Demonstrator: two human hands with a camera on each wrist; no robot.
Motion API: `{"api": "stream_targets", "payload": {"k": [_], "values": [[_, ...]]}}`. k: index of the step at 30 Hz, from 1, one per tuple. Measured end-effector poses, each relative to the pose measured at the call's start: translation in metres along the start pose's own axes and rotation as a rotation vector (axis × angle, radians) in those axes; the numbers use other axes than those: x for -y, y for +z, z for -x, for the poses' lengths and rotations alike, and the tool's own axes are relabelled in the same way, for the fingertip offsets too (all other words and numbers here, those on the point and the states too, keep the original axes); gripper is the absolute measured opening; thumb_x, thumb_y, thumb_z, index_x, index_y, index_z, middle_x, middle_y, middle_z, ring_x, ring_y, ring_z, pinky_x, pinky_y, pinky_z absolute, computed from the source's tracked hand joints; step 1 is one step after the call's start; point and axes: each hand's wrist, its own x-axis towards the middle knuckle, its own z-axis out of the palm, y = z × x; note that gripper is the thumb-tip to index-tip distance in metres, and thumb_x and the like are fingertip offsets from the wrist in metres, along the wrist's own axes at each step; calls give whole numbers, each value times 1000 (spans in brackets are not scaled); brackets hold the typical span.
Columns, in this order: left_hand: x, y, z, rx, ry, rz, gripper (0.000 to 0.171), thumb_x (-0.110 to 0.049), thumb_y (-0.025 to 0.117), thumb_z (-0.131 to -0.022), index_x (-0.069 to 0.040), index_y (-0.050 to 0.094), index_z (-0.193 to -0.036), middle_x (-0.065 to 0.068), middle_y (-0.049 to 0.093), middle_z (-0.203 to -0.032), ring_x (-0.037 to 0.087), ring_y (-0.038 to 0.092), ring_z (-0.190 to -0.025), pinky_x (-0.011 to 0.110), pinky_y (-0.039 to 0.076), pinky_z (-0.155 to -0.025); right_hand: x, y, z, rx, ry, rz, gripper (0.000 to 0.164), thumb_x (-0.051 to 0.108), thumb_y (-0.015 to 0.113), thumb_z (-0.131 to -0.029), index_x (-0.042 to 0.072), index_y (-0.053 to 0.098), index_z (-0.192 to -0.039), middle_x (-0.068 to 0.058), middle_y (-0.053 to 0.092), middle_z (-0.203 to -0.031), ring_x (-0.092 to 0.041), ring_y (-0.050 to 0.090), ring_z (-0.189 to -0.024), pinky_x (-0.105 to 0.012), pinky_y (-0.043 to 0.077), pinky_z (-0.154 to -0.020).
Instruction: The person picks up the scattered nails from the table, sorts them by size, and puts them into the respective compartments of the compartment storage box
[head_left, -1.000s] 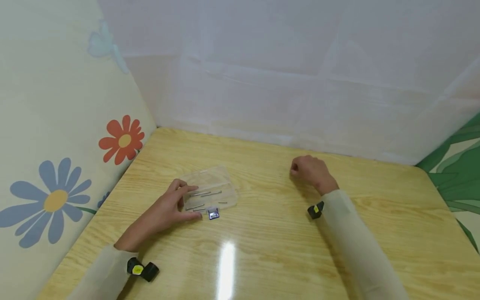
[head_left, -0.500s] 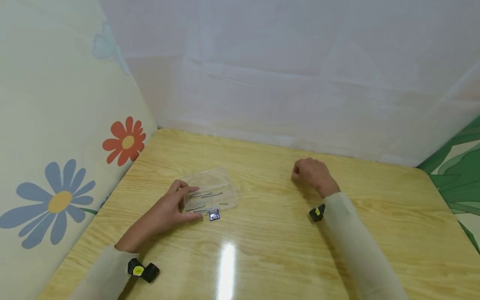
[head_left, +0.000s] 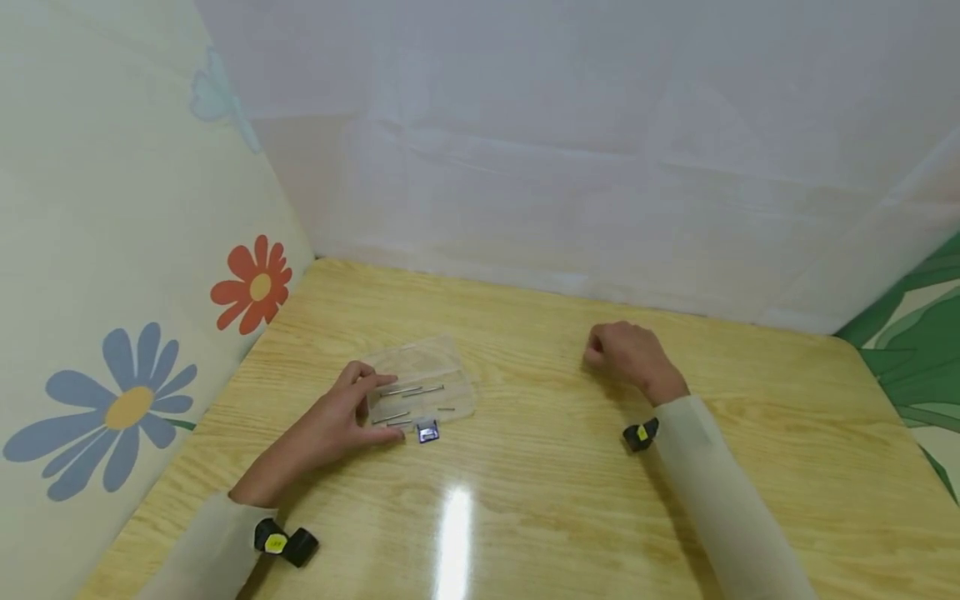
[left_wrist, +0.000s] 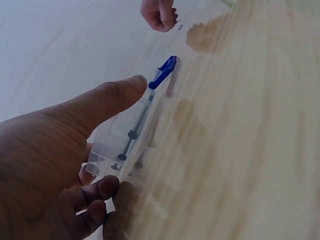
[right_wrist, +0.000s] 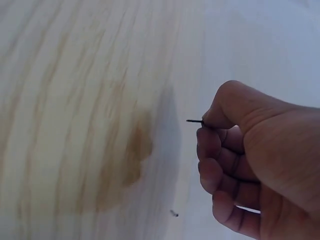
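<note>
A shallow clear plastic box lies with its lid open on the table, at the left of the head view. Several metal nails lie inside it, and a blue latch sticks out at its front edge. My left hand holds the box at its left end, thumb at the front edge and fingers curled round the far side. Over the table at the right, my right hand pinches a small dark nail between thumb and index finger. The nail's other end is hidden in the fingers.
Another tiny dark piece lies on the light surface near my right hand. The wooden table meets a white cloth wall at the back and a flower-printed wall on the left.
My right hand has shifted slightly toward me and to the right. My left hand and the box stay put. The head view has turned very slightly.
</note>
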Motion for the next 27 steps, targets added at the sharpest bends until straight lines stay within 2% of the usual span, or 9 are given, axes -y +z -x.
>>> {"api": "stream_targets", "payload": {"k": [9,14,21,27], "values": [[-1,0,0,-5,11,-6,78,-39,90,-80,-1,59,-141,8,40,-115,17,44,-83,30,42,-70,21,-2,5,-59,-114,-82,15,2,59,-81,13,69,-84,4,62,-77,-13,54,-67,-35,47,-63],[-2,0,0,-2,8,11,77,-37,90,-81,-1,59,-141,7,41,-115,17,44,-81,29,42,-69,39,-4,7,-76,-188,-136,12,4,61,-84,15,66,-82,7,59,-75,-11,51,-65,-32,45,-61],[-3,-2,0,4,-1,21,78,-37,90,-81,0,58,-142,8,41,-115,18,44,-82,29,41,-69,68,-1,3,-74,-295,-187,16,8,57,-90,21,62,-83,10,56,-75,-8,48,-62,-31,43,-60],[-2,-3,0,4,4,20,78,-37,90,-81,0,58,-142,8,41,-115,18,44,-81,29,41,-69,93,5,-5,-68,-385,-222,18,5,56,-87,22,61,-83,11,56,-76,-6,47,-63,-29,43,-62]]}}
